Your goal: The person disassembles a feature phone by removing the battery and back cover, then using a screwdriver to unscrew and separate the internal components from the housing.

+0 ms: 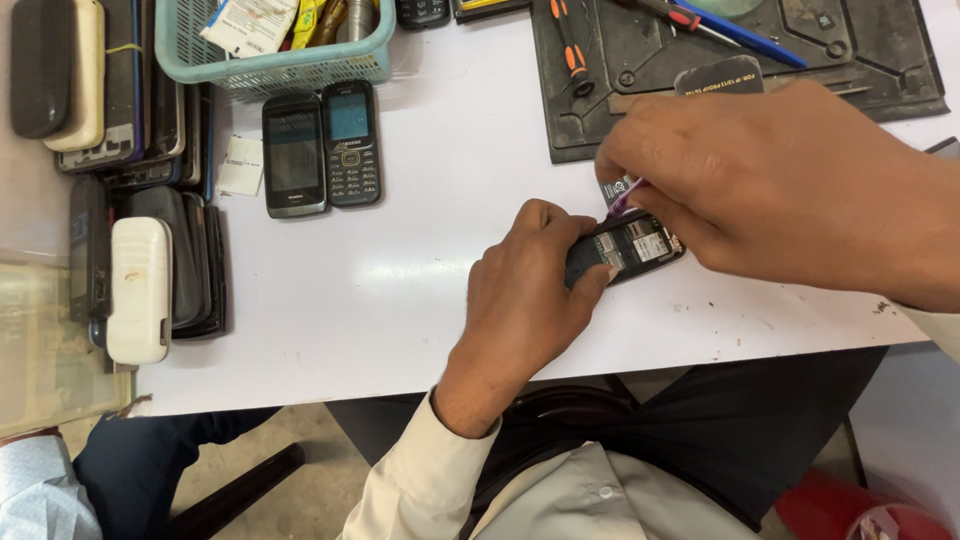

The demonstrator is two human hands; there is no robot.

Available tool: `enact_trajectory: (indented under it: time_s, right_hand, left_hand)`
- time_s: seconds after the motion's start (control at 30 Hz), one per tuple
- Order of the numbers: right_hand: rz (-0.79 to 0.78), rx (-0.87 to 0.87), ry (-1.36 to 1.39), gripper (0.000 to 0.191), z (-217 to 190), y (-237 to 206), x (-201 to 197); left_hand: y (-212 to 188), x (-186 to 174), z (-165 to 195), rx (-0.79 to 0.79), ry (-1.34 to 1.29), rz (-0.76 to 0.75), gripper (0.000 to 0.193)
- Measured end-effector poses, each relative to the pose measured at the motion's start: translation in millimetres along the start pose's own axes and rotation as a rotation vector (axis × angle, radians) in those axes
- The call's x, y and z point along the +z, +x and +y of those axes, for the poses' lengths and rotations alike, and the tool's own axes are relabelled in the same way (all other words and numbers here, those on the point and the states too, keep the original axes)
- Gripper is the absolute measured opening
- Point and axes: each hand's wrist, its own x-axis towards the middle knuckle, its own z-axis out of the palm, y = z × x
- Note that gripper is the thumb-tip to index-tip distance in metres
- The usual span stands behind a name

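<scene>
My left hand (525,300) grips one opened black phone (628,248) flat on the white tabletop (400,290); my right hand (770,190) pinches a thin purple tool (622,197) at it. Two dark keypad phones (320,150) lie nearby.

free: white table (400,300) centre | blocked: two phones (322,150), basket (270,60), mat (740,70)

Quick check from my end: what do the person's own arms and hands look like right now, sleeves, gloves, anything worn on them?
Both hands are bare: no gloves, rings or watch show. The left hand comes out of a cream long sleeve with a plain cuff ending at the wrist. The right hand has only a sliver of the same cream cuff visible at the frame edge.
</scene>
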Motion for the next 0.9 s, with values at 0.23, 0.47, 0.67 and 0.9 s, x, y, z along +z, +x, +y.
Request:
enact_trajectory:
  time_s: [0.23,0.47,0.67,0.9]
  right_hand:
    - [-0.015,0.036,-0.074,0.027,3,-5,7]
    - [0.012,0.037,0.047,0.015,1,-8,3]
    - [0.043,0.199,0.228,0.022,11,-23,2]
    - [0.373,0.415,0.363,0.018,25,-68,20]
  left_hand:
    - [0,0,-3,0.012,-0.01,0.023,0.039]
    - [-2,1,-1,-0.018,-0.014,0.008,0.038]
    - [-2,0,0,0.028,-0.023,0.05,0.04]
    - [0,-1,2,-0.055,0.041,0.045,0.052]
